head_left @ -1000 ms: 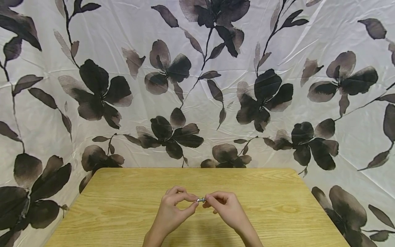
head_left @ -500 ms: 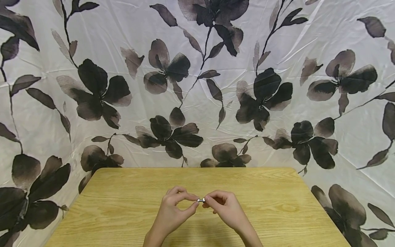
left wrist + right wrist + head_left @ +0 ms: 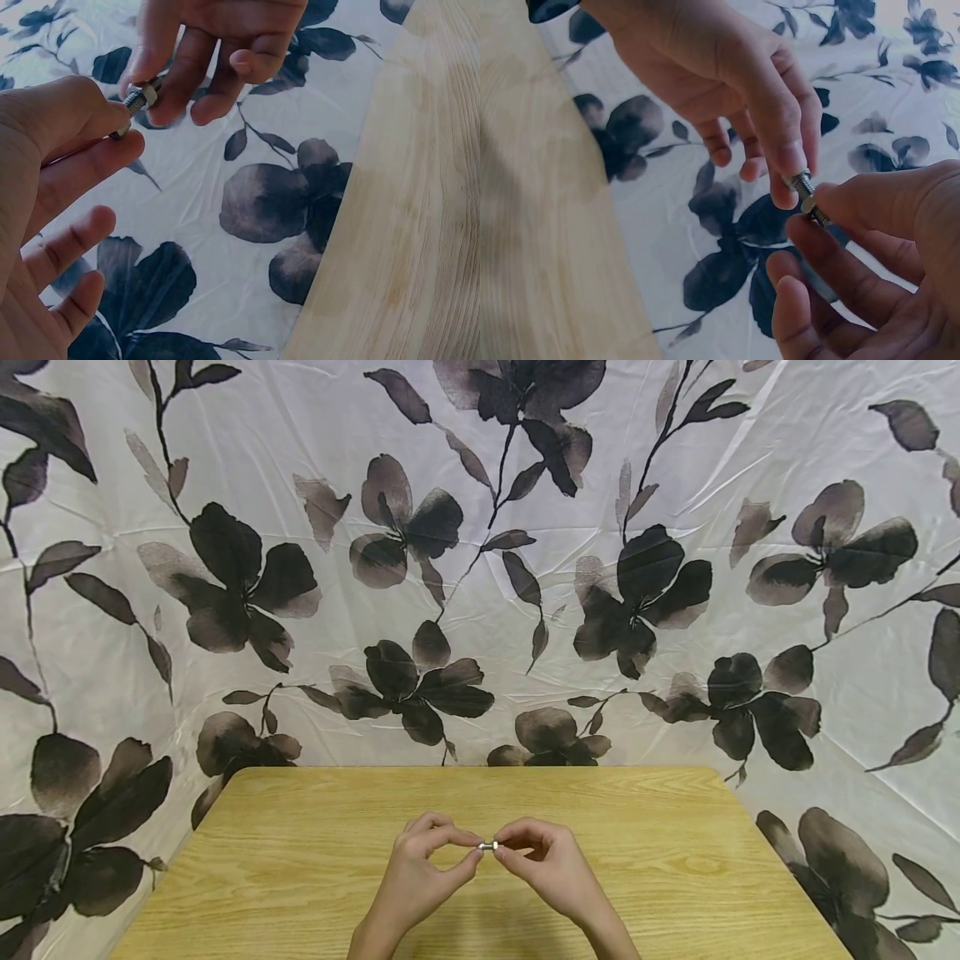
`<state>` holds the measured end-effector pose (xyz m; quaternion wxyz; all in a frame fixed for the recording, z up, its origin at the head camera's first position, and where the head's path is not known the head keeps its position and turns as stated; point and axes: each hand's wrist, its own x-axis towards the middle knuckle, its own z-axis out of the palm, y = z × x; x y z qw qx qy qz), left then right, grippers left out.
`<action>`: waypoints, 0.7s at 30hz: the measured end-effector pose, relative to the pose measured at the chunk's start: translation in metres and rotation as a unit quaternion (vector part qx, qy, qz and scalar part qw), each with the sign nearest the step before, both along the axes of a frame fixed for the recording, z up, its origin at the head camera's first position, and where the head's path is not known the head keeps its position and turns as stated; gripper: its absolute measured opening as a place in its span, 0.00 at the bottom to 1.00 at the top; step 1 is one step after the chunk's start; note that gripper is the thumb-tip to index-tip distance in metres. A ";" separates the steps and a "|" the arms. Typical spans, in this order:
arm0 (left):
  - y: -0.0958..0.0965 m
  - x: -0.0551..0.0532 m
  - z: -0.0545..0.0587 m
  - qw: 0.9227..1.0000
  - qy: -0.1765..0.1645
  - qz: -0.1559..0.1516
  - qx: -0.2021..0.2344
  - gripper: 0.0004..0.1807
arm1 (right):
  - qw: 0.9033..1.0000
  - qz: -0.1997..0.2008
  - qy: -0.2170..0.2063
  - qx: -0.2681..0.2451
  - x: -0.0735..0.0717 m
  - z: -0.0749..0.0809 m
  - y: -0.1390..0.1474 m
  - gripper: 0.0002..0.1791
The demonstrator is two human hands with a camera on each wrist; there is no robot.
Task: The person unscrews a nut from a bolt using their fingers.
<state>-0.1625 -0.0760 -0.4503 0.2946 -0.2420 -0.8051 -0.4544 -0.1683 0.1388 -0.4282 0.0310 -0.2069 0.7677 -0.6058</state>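
A small metal bolt (image 3: 802, 182) lies roughly level between the two hands, above the table in the head view. My left hand (image 3: 426, 868) pinches its head end between thumb and index finger, hiding most of the head. A hex nut (image 3: 808, 205) sits partway along the threads, and the threaded tip sticks out beyond it. My right hand (image 3: 551, 864) has its thumb and index fingertip on opposite sides of the nut, pinching it. In the left wrist view, the nut (image 3: 149, 94) shows between the right fingertips. The other fingers of both hands are loosely bent.
Beneath the hands is a wood-grain table (image 3: 315, 810) with rounded far corners. Behind it and along both sides hangs a white cloth (image 3: 525, 635) printed with dark flowers. A dark band (image 3: 551, 7) shows at the left wrist.
The right thumb has slid down and back while its index finger has shifted up, uncovering more of the nut and bolt tip. The left hand keeps its pinch in the same place.
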 end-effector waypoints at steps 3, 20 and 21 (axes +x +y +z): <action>0.000 0.000 0.000 1.000 0.015 -0.003 0.005 0.17 | 0.999 0.017 0.033 -0.013 0.000 -0.002 0.000 0.08; -0.002 -0.002 0.000 0.999 0.032 -0.009 0.001 0.14 | 0.999 0.035 -0.033 0.010 -0.001 0.000 0.001 0.18; -0.002 -0.002 0.001 0.999 0.031 -0.010 0.001 0.14 | 0.999 0.034 -0.032 0.012 -0.001 0.000 0.000 0.17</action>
